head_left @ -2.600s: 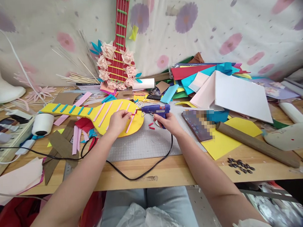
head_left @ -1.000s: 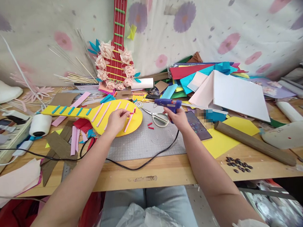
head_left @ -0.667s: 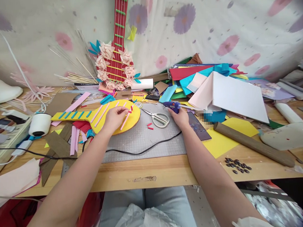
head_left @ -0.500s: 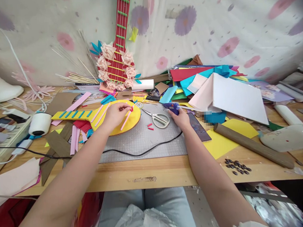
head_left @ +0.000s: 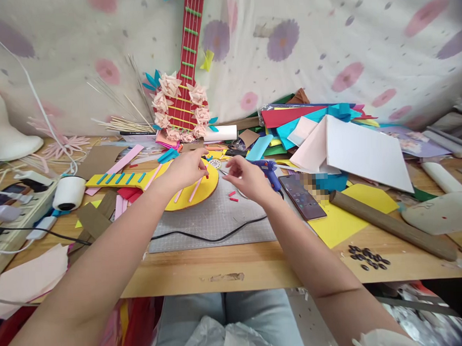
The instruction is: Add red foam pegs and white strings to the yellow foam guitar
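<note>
A yellow foam guitar [head_left: 201, 191] with pink strips and blue frets lies flat across a grey cutting mat [head_left: 217, 219]. My left hand [head_left: 185, 169] rests on its round body, fingertips pinched on a small red foam piece [head_left: 207, 174]. My right hand [head_left: 244, 180] hovers just right of the guitar, fingers loosely apart and holding nothing. The blue glue gun [head_left: 266, 166] lies on the table right behind that hand, its black cord [head_left: 203, 238] trailing over the mat. Two loose red bits [head_left: 232, 195] lie on the mat between my hands.
A phone [head_left: 302, 195] lies right of the gun, then yellow paper and a brown cardboard tube [head_left: 392, 225]. Coloured sheets [head_left: 312, 119] pile at the back right. A red flower-trimmed guitar [head_left: 183, 104] leans on the wall. A white roll [head_left: 69, 193] and power strip [head_left: 13, 221] sit left.
My right hand carried the glue gun right, laid it down beside the phone, let go and came back toward the guitar. My left hand stayed on the guitar body, which shifted slightly.
</note>
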Available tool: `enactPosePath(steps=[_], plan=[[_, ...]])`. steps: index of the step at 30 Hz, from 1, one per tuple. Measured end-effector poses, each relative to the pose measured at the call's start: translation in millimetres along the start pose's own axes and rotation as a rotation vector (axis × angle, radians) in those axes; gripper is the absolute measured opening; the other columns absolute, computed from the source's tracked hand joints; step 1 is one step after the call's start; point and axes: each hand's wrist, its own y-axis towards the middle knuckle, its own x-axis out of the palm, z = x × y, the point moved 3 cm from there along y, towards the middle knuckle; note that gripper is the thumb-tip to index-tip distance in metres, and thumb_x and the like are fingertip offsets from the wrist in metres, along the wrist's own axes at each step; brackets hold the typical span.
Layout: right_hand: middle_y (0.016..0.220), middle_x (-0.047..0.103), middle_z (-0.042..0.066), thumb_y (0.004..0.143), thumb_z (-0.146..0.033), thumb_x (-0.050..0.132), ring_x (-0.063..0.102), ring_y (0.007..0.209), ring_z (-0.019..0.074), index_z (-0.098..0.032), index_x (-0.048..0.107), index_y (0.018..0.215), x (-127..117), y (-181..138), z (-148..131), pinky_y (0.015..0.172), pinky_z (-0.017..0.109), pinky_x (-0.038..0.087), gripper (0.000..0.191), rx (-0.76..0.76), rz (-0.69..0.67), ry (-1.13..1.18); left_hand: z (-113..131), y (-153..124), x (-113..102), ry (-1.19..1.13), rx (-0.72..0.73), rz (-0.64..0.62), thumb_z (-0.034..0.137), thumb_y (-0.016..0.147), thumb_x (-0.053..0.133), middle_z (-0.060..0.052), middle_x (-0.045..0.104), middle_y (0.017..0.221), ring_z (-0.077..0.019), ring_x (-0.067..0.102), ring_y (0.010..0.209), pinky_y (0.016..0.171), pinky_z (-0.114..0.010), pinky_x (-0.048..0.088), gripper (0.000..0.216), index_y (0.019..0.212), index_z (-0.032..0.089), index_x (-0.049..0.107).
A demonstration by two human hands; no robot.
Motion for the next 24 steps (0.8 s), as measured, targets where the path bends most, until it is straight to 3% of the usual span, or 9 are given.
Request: enactPosePath(steps=[2, 6, 17, 24], plan=[[0.083, 0.065, 0.002, 0.074, -0.017, 0.056, 0.060, 0.072, 0.0142, -0.021, 0.050, 0.093, 19, 11, -9, 0.068, 0.027, 0.044, 0.020, -0.083, -0.028, 0.060, 2, 2, -1, 0.042, -0.021, 0.015, 0.016, 0.068, 0.065, -0.003, 0.069, 0.084, -0.0213, 0.063, 0.084, 0.074, -0.029, 0.044, 0.054, 0.121, 0.020, 0.053], [0.084, 0.067, 0.002, 0.074, -0.011, 0.052, 0.062, 0.077, 0.0159, -0.021, 0.049, 0.093, 38, 25, -16, 0.071, 0.029, 0.045, 0.022, -0.094, -0.035, 0.041, 5, 5, -5, 0.093, -0.046, 0.046, 0.014, 0.069, 0.063, -0.005, 0.069, 0.085, -0.0231, 0.063, 0.086, 0.075, -0.030, 0.044, 0.051, 0.119, 0.018, 0.054], [0.088, 0.067, 0.005, 0.076, -0.012, 0.052, 0.062, 0.083, 0.0193, -0.021, 0.048, 0.088, 46, 30, -15, 0.071, 0.031, 0.044, 0.015, -0.108, 0.001, -0.060, 5, 13, -7, 0.089, -0.078, 0.069, 0.012, 0.060, 0.069, -0.006, 0.067, 0.081, -0.0269, 0.061, 0.090, 0.081, -0.034, 0.043, 0.043, 0.102, 0.019, 0.065], [0.080, 0.066, 0.002, 0.075, -0.019, 0.056, 0.062, 0.075, 0.0168, -0.022, 0.048, 0.082, 46, 30, -1, 0.069, 0.030, 0.045, 0.011, -0.012, 0.086, 0.063, -5, 9, 2, 0.034, 0.023, 0.028, 0.019, 0.076, 0.054, -0.005, 0.069, 0.094, -0.0209, 0.061, 0.089, 0.079, -0.030, 0.045, 0.043, 0.119, 0.021, 0.057]])
